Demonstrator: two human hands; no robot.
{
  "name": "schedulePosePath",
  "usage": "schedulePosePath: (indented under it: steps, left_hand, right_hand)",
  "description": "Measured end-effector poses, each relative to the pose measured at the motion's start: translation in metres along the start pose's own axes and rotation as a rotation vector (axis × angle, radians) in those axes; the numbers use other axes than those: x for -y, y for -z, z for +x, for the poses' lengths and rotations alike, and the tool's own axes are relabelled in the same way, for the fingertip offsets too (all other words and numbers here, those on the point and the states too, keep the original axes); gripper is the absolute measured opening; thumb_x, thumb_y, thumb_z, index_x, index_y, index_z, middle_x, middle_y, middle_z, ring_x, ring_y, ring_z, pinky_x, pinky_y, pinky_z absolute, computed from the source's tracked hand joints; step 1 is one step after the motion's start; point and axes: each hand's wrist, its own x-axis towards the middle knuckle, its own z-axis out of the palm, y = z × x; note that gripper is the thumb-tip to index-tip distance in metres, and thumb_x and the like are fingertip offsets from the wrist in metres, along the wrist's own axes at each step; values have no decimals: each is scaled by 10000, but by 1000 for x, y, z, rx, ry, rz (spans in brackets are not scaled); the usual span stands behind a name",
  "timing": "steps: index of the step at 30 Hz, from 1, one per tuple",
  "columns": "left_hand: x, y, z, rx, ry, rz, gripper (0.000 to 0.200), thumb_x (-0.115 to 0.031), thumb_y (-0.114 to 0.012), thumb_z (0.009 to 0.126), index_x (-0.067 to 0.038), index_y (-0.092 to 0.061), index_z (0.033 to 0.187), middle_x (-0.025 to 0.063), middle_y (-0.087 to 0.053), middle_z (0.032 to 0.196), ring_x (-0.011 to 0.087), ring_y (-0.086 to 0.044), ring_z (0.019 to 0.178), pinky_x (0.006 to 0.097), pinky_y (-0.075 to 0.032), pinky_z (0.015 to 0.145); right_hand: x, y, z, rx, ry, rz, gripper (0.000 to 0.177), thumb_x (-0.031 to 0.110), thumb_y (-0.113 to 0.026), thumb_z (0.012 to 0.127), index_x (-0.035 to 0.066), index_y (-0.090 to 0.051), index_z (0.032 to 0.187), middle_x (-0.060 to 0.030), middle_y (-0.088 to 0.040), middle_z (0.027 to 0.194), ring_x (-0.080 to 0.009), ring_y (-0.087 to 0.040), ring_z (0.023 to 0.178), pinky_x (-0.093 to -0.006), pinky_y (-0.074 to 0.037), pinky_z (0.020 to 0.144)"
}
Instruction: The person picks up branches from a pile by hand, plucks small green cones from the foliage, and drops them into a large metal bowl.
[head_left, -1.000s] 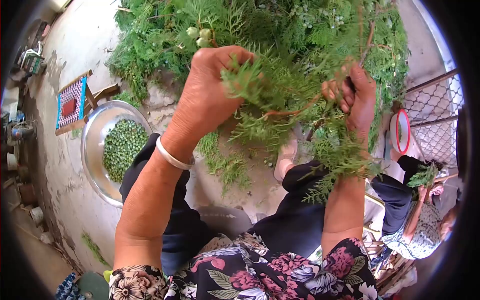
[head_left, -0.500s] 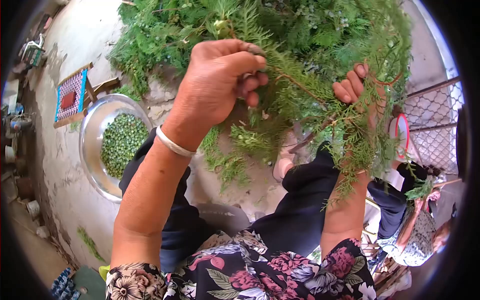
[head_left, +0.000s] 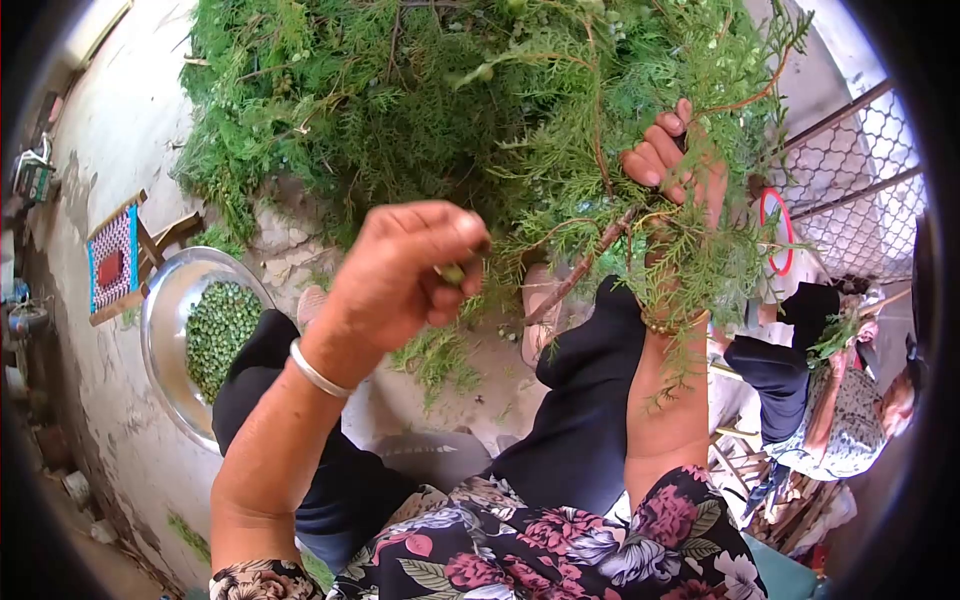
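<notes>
My left hand [head_left: 395, 275], wearing a pale bangle, is closed and raised in front of my left knee. A small green cone [head_left: 453, 273] shows between its curled fingers. My right hand [head_left: 665, 160] is wrapped around a leafy evergreen branch [head_left: 595, 253], whose bare brown stem points down between my knees. Feathery sprigs cover much of my right forearm. Beyond both hands lies a big heap of cut evergreen branches [head_left: 330, 130]. To the left of my left knee sits a metal basin [head_left: 160, 345], partly filled with small green cones [head_left: 222, 335].
A low stool with a woven seat [head_left: 115, 255] stands beyond the basin. On the right, another person [head_left: 835, 420] sits holding a green sprig [head_left: 835, 338], near a wire mesh panel [head_left: 850, 150] and a red-rimmed round object [head_left: 775, 232]. Loose sprigs [head_left: 440, 360] lie on the floor.
My left hand has come away from the branch, moving down toward me with a green cone in its fingers. The right hand keeps its hold on the branch. The view has shifted slightly.
</notes>
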Motion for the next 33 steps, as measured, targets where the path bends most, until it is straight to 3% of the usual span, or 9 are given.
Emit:
schedulePosePath:
  steps: [5,9,14,18,23,25,28,30,33]
  left_hand:
    - [31,-20,-2,69,227,-117,198,-195,-616,851,3,-617,840,76,-574,608,101,-487,421,219,-335,346]
    - [58,-13,12,13,278,89,176,-163,-609,848,9,-612,884,95,-567,612,131,-491,442,228,-372,379]
    - [81,-19,7,-53,352,9,142,-120,-591,859,14,-578,904,63,-579,767,177,-601,638,289,-513,550]
    - [78,-15,10,-154,241,-144,166,-123,-589,861,11,-548,950,52,-535,775,168,-558,645,361,-510,627]
    - [55,-7,10,-142,232,-187,195,-166,-611,853,11,-565,920,34,-521,657,127,-524,572,283,-445,520]
    - [35,-13,0,108,248,438,192,-179,-617,839,-2,-597,766,37,-553,584,88,-494,492,231,-410,455]
    - [19,-13,-10,143,189,450,246,-210,-637,828,-1,-598,705,32,-557,546,71,-477,446,209,-385,422]
    - [16,-4,-10,98,230,458,228,-199,-625,832,15,-598,760,57,-571,598,86,-495,476,221,-402,433]
    - [24,11,-5,-434,166,78,165,-126,-524,883,25,-564,937,102,-575,752,143,-524,608,266,-431,515]
  right_hand:
    - [3,-6,2,42,-33,4,293,256,-280,999,33,-423,875,18,-329,504,-129,-349,390,-296,-366,562]
    - [-1,-20,-3,-341,97,-325,281,274,-289,998,41,-409,898,24,-317,525,-121,-338,408,-291,-355,560]
    - [13,10,8,118,-87,-19,305,293,-285,998,51,-433,884,28,-316,520,-121,-330,406,-287,-348,553]
    - [14,1,1,-20,-34,18,326,300,-276,998,55,-443,862,22,-311,477,-133,-311,367,-293,-351,531]
    - [27,12,4,110,-64,84,316,266,-296,993,50,-454,826,-5,-378,479,-155,-338,359,-319,-381,555]
    - [28,19,5,148,-42,94,335,255,-285,997,39,-462,812,-16,-395,471,-176,-371,365,-328,-397,574]
    - [30,18,0,114,-60,126,347,254,-267,1001,29,-474,836,-19,-409,470,-173,-374,363,-320,-398,576]
    - [28,19,3,106,-73,142,355,253,-258,1003,24,-481,848,-20,-415,470,-171,-375,362,-316,-399,576]
    - [26,21,7,141,-17,17,346,261,-300,998,38,-488,814,46,-393,436,-90,-336,347,-248,-396,503]
